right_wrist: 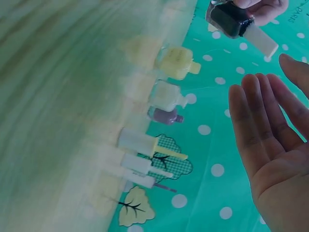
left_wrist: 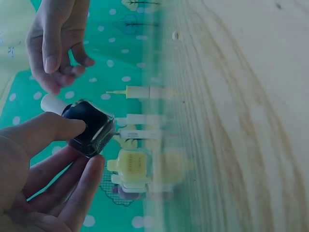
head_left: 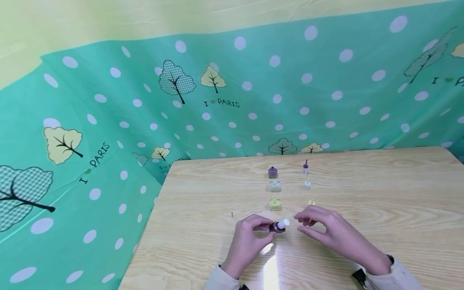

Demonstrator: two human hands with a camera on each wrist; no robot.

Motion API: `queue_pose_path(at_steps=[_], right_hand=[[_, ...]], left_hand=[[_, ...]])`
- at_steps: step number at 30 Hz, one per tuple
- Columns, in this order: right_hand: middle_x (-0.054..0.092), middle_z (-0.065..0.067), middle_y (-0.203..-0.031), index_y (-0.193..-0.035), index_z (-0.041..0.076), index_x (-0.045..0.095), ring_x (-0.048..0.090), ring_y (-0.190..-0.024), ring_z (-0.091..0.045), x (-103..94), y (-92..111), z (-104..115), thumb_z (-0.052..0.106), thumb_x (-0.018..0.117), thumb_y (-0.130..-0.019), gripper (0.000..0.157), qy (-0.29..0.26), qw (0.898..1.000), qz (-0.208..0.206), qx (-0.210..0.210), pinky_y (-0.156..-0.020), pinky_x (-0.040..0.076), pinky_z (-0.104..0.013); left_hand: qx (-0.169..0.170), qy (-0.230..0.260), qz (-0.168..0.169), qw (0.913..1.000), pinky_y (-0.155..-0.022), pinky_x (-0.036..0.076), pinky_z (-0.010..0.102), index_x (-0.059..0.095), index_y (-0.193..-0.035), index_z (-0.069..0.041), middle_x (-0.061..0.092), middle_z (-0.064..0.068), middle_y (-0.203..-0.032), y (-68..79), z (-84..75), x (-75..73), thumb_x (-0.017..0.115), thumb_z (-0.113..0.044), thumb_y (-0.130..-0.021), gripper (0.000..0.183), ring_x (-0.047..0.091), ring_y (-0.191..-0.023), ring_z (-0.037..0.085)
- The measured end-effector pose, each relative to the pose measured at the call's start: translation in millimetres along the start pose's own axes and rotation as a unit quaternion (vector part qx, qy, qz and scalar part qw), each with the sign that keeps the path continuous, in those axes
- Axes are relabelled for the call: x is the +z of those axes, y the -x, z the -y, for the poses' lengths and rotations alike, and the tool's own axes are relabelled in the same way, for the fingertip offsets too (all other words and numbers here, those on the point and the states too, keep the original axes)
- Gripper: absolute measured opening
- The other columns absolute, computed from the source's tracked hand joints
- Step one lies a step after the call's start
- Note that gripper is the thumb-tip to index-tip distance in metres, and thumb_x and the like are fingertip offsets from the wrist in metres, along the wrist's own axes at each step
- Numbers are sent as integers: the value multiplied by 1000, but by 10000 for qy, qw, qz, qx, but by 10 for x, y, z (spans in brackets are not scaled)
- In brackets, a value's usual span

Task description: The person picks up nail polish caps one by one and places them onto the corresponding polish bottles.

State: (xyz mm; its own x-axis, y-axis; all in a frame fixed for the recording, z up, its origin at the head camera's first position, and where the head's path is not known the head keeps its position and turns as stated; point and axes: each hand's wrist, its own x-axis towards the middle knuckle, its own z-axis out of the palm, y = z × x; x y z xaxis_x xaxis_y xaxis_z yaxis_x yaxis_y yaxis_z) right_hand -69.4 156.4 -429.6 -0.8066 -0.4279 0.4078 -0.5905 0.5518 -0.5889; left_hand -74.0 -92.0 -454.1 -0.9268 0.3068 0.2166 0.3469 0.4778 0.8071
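Observation:
My left hand (head_left: 250, 241) pinches a dark nail polish bottle (left_wrist: 89, 124) between thumb and fingers, tilted just above the table. Its white cap (head_left: 284, 224) is on and points toward my right hand (head_left: 335, 233). That hand is held apart from the bottle, its fingers extended and holding nothing, as the right wrist view (right_wrist: 275, 140) shows too. Beyond the hands stand uncapped bottles in a row: yellow (head_left: 275, 204), clear-white (head_left: 275, 186) and purple (head_left: 272, 172). To their right, caps with brushes upward stand in another row: yellow (head_left: 311, 202), white (head_left: 307, 184) and purple-brushed (head_left: 305, 167).
The pale wood table (head_left: 195, 189) reaches back to a green dotted curtain (head_left: 253, 100), which also hangs along the left side. A tiny object (head_left: 232, 214) lies left of the yellow bottle. Light glares on the tabletop near the front.

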Motion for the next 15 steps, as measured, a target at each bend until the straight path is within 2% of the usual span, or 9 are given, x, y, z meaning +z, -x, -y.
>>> queue_pose_path(at_steps=[8,15], right_hand=[[70,8,-97,-104,19,71,62,-84,3,-4,89,-127,15,75,-89,17,-71,9994,255,213,-69,58,-25],[71,6,-99,-105,18,72,62,-84,2,-32,148,-189,17,75,-88,17,51,9980,399,485,-70,59,-25]], left_hand=[[-270,78,141,9995,-80,58,19,74,-101,-8,72,-1,-98,2,77,26,81,-4,-78,25,67,-84,3],[-509,139,243,9983,-79,57,16,74,-101,-7,72,1,-98,-5,127,40,81,-3,-77,25,68,-83,4]])
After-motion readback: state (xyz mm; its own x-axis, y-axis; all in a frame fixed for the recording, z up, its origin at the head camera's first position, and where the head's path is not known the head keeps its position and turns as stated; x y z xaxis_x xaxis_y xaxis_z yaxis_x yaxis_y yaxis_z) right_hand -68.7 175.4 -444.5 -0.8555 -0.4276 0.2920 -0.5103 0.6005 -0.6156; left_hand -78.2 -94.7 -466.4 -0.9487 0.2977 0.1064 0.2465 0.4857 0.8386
